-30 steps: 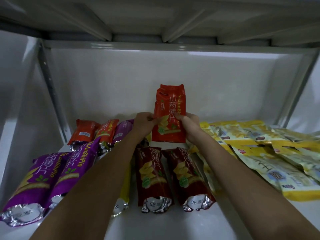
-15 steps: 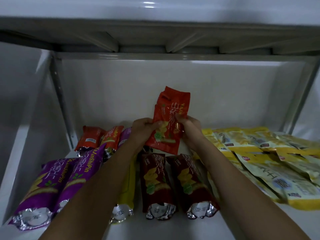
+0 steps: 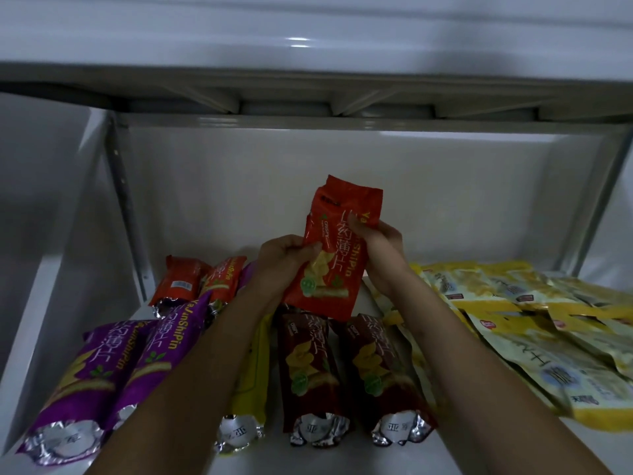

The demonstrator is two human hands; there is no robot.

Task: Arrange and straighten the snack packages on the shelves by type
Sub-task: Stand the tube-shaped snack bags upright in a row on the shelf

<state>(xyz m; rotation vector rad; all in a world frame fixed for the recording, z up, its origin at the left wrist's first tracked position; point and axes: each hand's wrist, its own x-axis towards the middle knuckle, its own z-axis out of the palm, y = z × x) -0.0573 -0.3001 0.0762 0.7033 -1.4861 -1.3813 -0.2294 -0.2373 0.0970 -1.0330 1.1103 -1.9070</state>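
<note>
Red pkg [image 3: 337, 255] tilted back nearer upright | both hands pinching it, L [image 3: 286, 260] R [image 3: 378, 246] | print blurry

One head-worn camera looks forward and slightly down into the shelf [image 3: 318, 464]. It sits close. Both forearms reach in from below.

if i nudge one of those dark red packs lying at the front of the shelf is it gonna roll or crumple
The dark red pack looks rounded like a tube, so a sideways nudge may roll it, though its twin lies close alongside. Its glossy film probably slides easily. The crimped foil end would likely dent, and its contents may be brittle.
</note>
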